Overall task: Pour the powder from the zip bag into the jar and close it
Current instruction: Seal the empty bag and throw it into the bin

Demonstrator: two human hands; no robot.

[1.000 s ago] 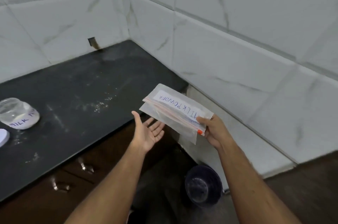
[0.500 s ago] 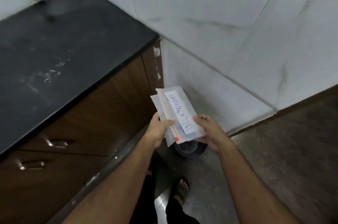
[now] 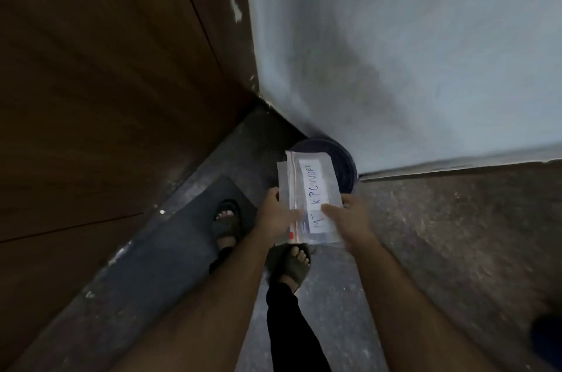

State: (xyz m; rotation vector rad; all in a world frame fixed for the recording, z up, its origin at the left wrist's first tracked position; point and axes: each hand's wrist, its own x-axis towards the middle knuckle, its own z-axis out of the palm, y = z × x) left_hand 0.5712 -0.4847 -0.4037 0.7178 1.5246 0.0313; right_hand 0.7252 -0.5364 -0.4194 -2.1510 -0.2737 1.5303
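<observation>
I hold a flat clear zip bag (image 3: 310,186) with a red zip strip and a white hand-written label, low over the floor. My left hand (image 3: 275,215) grips its near left edge by the zip strip. My right hand (image 3: 346,216) grips its near right edge, thumb on the label. The bag looks flat and folded, and no powder shows in it. Neither the jar nor its lid is in view.
A dark round bin (image 3: 334,165) stands on the floor right under the bag, against the white tiled wall (image 3: 395,52). Brown cabinet fronts (image 3: 106,83) fill the left. My sandalled feet (image 3: 292,262) stand on the grey floor beside a dark mat (image 3: 188,228).
My view has swung down from the counter to the floor. My left hand came up and took hold of the bag, and both hands lowered it over the bin.
</observation>
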